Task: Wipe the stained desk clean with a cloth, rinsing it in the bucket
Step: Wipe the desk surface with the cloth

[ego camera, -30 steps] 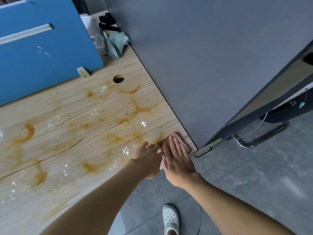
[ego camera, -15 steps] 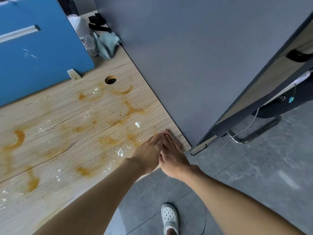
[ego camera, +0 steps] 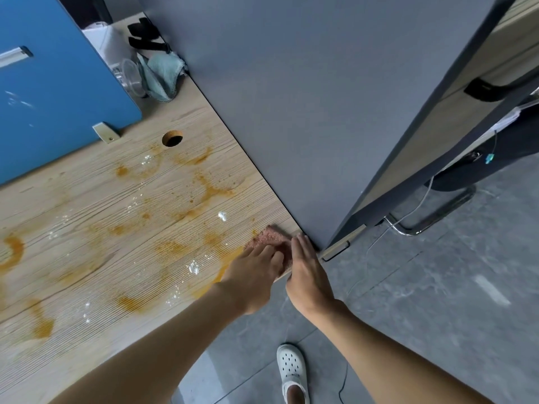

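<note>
The cloth [ego camera: 267,238], a pinkish-brown rag, lies flat on the counter [ego camera: 233,158] at its near right corner, at about 4 o'clock of the tabletop, where the wood meets the grey partition [ego camera: 306,97]. The left hand [ego camera: 253,277] rests on the cloth's near half, its fingers stretched forward and pressed down on the fabric; whether the thumb tucks under the edge cannot be told. The right hand [ego camera: 306,277] stands just at 3 o'clock of the left one, on its edge, fingers straight and together, held along the cloth's right side at the counter's rim. It grips nothing, and whether it touches the cloth cannot be told.

Orange-brown stains [ego camera: 214,192] spread over the wood from 8 to 11 o'clock of the cloth, one streak running right up to the left hand's knuckles. White specks [ego camera: 222,215] lie among them, the nearest at 10 o'clock of the cloth. Further off at 11 o'clock is a round cable hole [ego camera: 172,138], and beyond it a blue panel [ego camera: 58,97] stands upright across the counter. At 12 o'clock of the hole, in the far corner, a teal rag [ego camera: 163,74] lies crumpled against a clear cup [ego camera: 131,78]. At 6 o'clock of the hands a white clog [ego camera: 291,371] stands on the grey floor [ego camera: 437,301].
</note>
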A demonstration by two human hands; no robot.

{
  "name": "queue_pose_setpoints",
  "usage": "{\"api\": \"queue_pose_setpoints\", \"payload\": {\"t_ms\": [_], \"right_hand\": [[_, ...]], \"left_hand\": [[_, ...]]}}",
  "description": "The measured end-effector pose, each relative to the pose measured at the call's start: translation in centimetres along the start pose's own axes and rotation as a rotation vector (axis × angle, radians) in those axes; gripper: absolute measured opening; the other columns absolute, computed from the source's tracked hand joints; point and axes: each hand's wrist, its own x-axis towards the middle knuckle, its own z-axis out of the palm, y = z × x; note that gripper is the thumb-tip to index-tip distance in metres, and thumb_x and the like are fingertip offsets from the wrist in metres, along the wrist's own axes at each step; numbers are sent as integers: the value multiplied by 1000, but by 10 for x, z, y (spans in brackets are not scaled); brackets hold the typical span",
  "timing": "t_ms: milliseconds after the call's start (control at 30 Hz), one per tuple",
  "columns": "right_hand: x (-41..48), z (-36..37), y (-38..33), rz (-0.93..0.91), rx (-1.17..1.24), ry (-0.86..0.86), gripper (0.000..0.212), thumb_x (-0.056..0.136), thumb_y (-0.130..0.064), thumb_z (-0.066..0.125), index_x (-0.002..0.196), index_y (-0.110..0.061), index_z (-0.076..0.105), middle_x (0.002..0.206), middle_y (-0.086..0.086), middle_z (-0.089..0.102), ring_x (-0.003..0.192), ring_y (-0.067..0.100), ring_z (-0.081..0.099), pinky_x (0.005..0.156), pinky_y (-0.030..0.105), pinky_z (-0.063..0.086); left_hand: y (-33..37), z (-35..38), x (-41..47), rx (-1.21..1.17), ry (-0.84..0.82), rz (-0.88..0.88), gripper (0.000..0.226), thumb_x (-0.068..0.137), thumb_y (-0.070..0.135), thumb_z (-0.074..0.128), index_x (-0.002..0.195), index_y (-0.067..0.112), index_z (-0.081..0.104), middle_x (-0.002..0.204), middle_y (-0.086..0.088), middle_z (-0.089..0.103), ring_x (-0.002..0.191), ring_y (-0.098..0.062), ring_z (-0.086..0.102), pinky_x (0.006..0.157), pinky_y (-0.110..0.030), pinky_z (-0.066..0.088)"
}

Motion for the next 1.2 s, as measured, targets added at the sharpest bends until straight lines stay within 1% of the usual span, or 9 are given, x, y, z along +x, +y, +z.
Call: {"api": "queue_pose_setpoints", "payload": {"t_ms": [100,267,433,633,733,833,900,1033,1200], "right_hand": [[1,0,0,-4,-37,-35,75,90,11,49,157,-1,17,167,13,10,155,19,2,124,25,7],[-2,-6,-6,33,8,-30,79,90,13,47,158,-2,12,167,12,11,155,20,7,120,18,6],[-2,-16,-7,84,25,-58,81,89,19,44,159,-7,11,167,7,14,154,18,12,113,14,10],[1,-19,-10,117,-9,-145,90,88,16,48,160,-9,-1,168,6,3,154,15,4,116,16,11],[2,-22,-18,155,0,-153,88,90,12,50,159,-6,-2,168,8,7,154,17,8,111,12,9],[-1,-25,-22,127,-63,-84,70,90,13,46,154,-2,23,163,12,24,149,21,26,113,18,24],[-6,-23,-22,116,-123,-76,61,88,11,48,147,0,37,165,11,18,151,22,25,114,22,30],[-8,-16,-23,69,-242,-244,73,90,5,51,154,4,17,164,20,-5,155,29,-4,123,28,19],[2,-24,-29,67,-329,-372,78,89,2,49,154,8,6,160,26,-6,153,36,-6,125,35,13]], "left_hand": [[-5,3,-6,-22,-21,-1,74,93,11,41,158,15,8,155,-6,31,146,-21,25,121,-35,22],[-8,10,-11,-85,138,55,46,96,23,33,134,8,54,148,-10,43,141,-26,37,113,-42,40],[-9,21,-1,-53,19,67,53,107,38,30,157,24,17,165,-5,12,154,-25,6,124,-42,19],[-7,30,15,52,-132,-25,62,108,37,19,157,19,-15,163,-7,-23,150,-28,-23,125,-46,7],[-11,28,35,1,-106,-49,64,107,35,22,158,19,-14,164,-9,-22,150,-29,-22,125,-48,8],[-18,24,24,-6,-121,-11,60,108,36,20,159,21,-9,165,-7,-19,151,-27,-21,125,-47,7],[-22,26,10,16,-144,6,59,108,36,17,158,22,-10,164,-6,-21,150,-26,-23,125,-46,3],[-29,20,41,21,-146,21,59,107,38,16,159,21,-7,164,-6,-21,150,-29,-21,125,-50,5],[-38,18,70,58,-124,95,60,105,34,19,159,21,-6,163,-7,-20,150,-28,-21,125,-48,4]]}}
